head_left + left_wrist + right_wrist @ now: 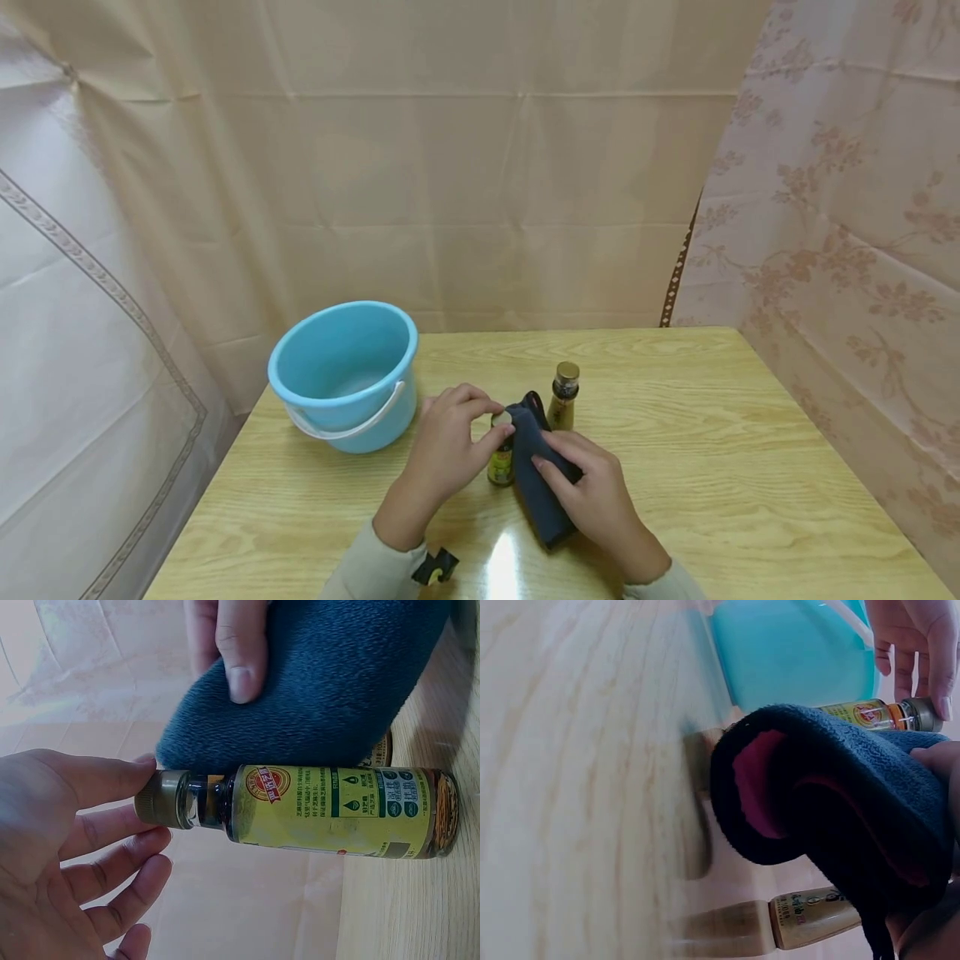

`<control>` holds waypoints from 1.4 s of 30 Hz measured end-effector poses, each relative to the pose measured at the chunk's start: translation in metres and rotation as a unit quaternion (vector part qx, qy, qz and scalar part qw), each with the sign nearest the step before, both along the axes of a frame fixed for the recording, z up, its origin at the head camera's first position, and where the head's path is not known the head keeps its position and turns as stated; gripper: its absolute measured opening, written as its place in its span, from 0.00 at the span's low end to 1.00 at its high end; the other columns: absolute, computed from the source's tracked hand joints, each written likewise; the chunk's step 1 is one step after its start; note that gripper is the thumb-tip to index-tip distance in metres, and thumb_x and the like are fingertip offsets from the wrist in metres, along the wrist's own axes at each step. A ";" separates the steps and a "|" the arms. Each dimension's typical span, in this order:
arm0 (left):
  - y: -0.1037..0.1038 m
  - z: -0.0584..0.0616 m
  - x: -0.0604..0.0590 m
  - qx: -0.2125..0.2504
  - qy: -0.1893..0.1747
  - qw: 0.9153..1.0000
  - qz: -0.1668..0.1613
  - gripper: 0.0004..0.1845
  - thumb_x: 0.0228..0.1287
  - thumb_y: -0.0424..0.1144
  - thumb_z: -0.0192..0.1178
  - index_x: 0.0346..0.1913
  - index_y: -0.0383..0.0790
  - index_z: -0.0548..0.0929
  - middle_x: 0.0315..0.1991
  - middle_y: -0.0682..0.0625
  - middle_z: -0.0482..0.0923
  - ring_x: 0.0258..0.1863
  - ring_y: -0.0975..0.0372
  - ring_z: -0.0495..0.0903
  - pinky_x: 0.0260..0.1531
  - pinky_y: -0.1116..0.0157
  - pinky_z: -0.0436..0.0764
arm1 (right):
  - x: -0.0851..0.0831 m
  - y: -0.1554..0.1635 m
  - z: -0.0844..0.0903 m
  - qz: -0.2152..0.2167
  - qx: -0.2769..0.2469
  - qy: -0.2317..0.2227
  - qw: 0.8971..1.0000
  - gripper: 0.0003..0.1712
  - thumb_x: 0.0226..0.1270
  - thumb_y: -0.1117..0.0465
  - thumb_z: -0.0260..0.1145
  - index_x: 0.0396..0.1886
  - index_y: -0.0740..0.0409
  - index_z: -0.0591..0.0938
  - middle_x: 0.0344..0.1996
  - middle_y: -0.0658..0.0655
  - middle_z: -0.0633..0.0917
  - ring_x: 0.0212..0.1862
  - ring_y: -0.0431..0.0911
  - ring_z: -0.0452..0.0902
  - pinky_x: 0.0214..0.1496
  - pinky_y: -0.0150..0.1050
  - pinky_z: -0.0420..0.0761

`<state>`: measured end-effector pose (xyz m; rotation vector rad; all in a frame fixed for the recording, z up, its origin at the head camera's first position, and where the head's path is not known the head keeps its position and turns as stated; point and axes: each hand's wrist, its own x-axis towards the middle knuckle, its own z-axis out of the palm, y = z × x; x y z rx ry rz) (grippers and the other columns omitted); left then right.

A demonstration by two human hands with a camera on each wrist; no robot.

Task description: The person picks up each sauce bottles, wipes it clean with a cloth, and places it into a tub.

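Observation:
My left hand [444, 443] pinches the gold cap [163, 799] of a small bottle with a yellow-green label [337, 810] between thumb and forefinger. The bottle stands upright on the table. In my right hand [600, 493] is a folded dark blue cloth [542, 487], fuzzy outside, with a pink inner side showing in the right wrist view. The cloth lies against the bottle's right side, its upper end close to the cap. Behind the cloth and my right hand stands a second gold-capped bottle [562, 408], its lower part hidden in the head view.
A light blue bucket [390, 425] with a white handle [367, 425] stands at the table's left side. A small black piece with a yellow mark [436, 567] shows beside my left sleeve. Curtains hang behind and on both sides of the wooden table [712, 467].

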<state>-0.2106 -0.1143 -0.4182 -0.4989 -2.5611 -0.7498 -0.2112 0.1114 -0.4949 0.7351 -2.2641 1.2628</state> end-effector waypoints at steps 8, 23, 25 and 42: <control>0.001 0.000 0.000 0.001 0.003 1.000 0.001 0.14 0.65 0.53 0.72 0.46 0.49 0.93 0.44 0.58 0.84 0.46 0.61 0.82 0.51 0.54 0.71 | -0.002 0.000 -0.003 -0.013 0.025 -0.042 0.999 0.19 0.66 0.59 0.76 0.56 0.44 0.88 0.53 0.44 0.88 0.54 0.41 0.86 0.50 0.42 0.87; 0.000 -0.001 0.000 0.002 0.026 1.000 0.010 0.19 0.61 0.58 0.73 0.48 0.50 0.91 0.46 0.57 0.84 0.48 0.60 0.82 0.51 0.51 0.70 | -0.001 0.000 -0.006 -0.029 0.075 -0.103 0.991 0.19 0.67 0.55 0.76 0.57 0.46 0.88 0.54 0.44 0.88 0.57 0.41 0.85 0.54 0.44 0.85; 0.000 0.000 0.001 0.003 0.032 0.999 0.016 0.20 0.60 0.59 0.73 0.48 0.51 0.91 0.47 0.57 0.83 0.49 0.59 0.82 0.50 0.51 0.69 | -0.002 -0.001 -0.006 -0.031 0.083 -0.110 0.990 0.19 0.67 0.54 0.75 0.58 0.46 0.88 0.54 0.44 0.88 0.57 0.41 0.85 0.55 0.44 0.85; -0.001 0.001 0.000 0.003 0.014 1.000 0.023 0.13 0.60 0.56 0.75 0.41 0.53 0.92 0.44 0.60 0.84 0.47 0.61 0.82 0.49 0.54 0.69 | -0.002 -0.001 -0.006 -0.025 0.074 -0.118 0.990 0.20 0.69 0.53 0.74 0.59 0.42 0.87 0.56 0.43 0.87 0.58 0.41 0.84 0.55 0.43 0.85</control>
